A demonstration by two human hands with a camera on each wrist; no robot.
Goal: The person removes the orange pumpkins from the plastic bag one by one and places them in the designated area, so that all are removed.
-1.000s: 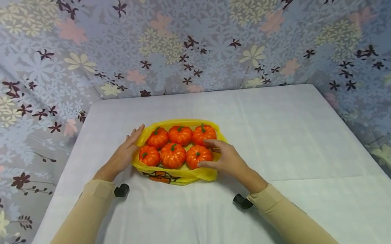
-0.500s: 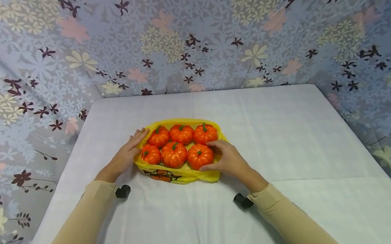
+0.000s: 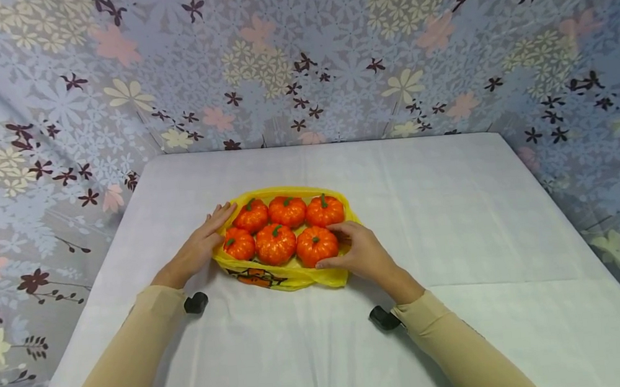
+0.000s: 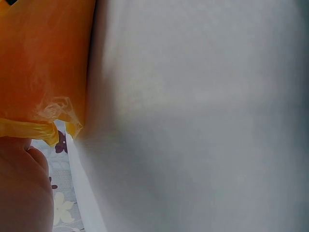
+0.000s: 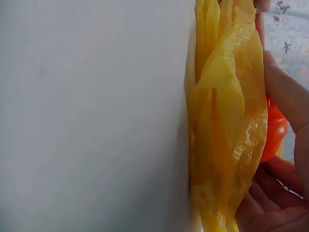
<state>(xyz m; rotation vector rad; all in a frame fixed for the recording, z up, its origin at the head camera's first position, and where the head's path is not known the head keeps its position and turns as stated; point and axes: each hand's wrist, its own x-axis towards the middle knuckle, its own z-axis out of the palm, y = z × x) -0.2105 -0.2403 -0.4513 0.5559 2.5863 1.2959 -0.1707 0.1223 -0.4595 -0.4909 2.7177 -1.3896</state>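
A yellow plastic bag (image 3: 296, 280) with a dark and orange print lies on the white table, its mouth spread wide. Inside it sit several small orange pumpkins with green stems in two rows. My right hand (image 3: 370, 251) holds the front right pumpkin (image 3: 316, 247), thumb in front and fingers behind. The right wrist view shows this pumpkin (image 5: 275, 133) between thumb and fingers, partly covered by the bag (image 5: 222, 125). With fingers extended, my left hand (image 3: 194, 248) rests along the bag's left rim. In the left wrist view, the hand (image 4: 21, 188) is mostly cut off beside the bag (image 4: 43, 63).
White cloth covers the table (image 3: 457, 204). A flowered curtain (image 3: 296, 51) hangs behind and at the sides. Near the wrists show two small black devices, one at the left cuff (image 3: 195, 303) and one at the right cuff (image 3: 384, 318).
A second ago my left fingers pointed farther back along the rim; they now lie lower and nearer the front left pumpkin. My right hand stays at the front right pumpkin.
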